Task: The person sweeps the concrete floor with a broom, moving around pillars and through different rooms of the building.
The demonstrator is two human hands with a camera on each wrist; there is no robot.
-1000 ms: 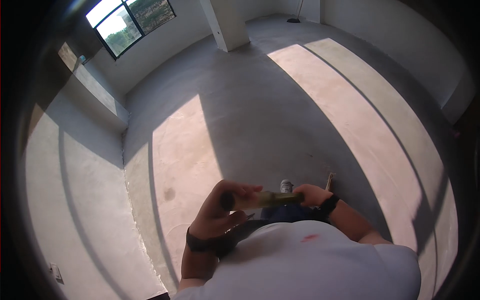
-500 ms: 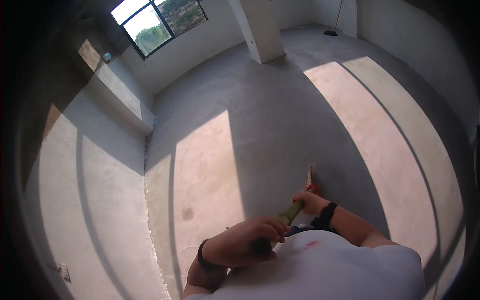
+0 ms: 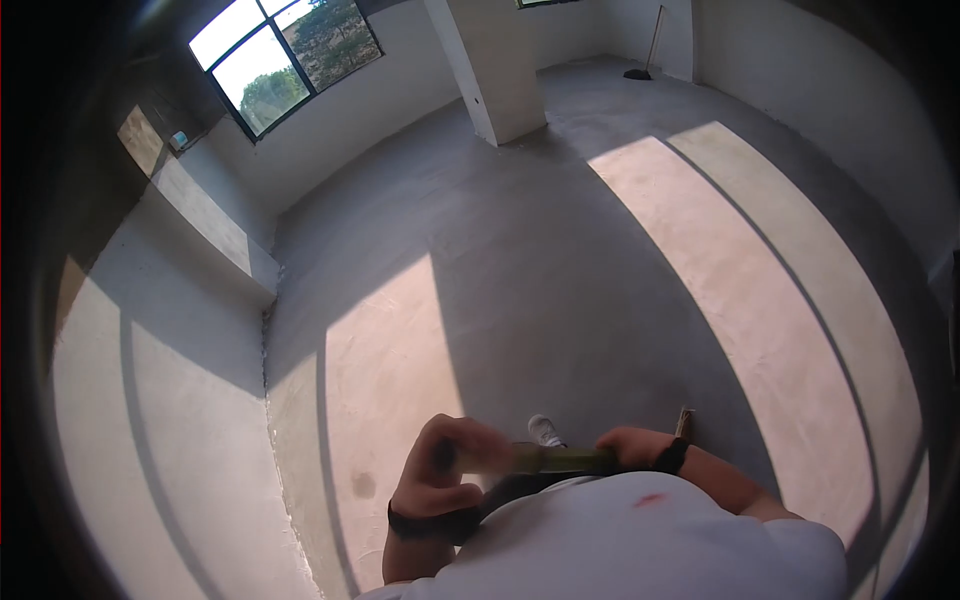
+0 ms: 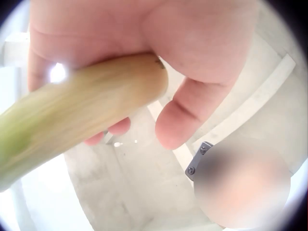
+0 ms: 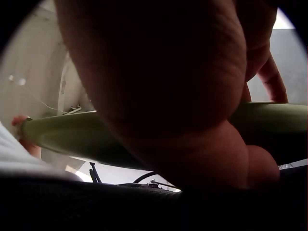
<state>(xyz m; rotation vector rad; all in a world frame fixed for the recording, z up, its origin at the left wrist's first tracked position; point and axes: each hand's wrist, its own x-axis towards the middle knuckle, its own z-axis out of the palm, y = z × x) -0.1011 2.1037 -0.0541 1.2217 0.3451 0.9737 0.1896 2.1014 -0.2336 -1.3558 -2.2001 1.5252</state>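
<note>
A green bamboo-like stick (image 3: 565, 459) lies crosswise in front of the white shirt, held between both hands. My left hand (image 3: 440, 470) is at its left end, the fingers over the top and the thumb below. In the left wrist view, the pale rounded end of the stick (image 4: 115, 86) rests along the palm, with fingers curled behind it and the thumb apart from it. My right hand (image 3: 640, 448) grips the other end. The right wrist view shows thumb and fingers round the green stick (image 5: 72, 132), the palm's heel hiding its middle.
A pale, slim wooden-looking piece (image 3: 685, 421) shows just beyond the right wrist. A shoe (image 3: 545, 430) stands on the concrete floor (image 3: 560, 330). Further off are a square pillar (image 3: 500, 80), a broom (image 3: 640, 72) by the wall and a window (image 3: 285, 70) at the left.
Half a second ago the stick slanted away from the body; now it is level crosswise, as one second ago. The left hand has moved left and its fingers have loosened.
</note>
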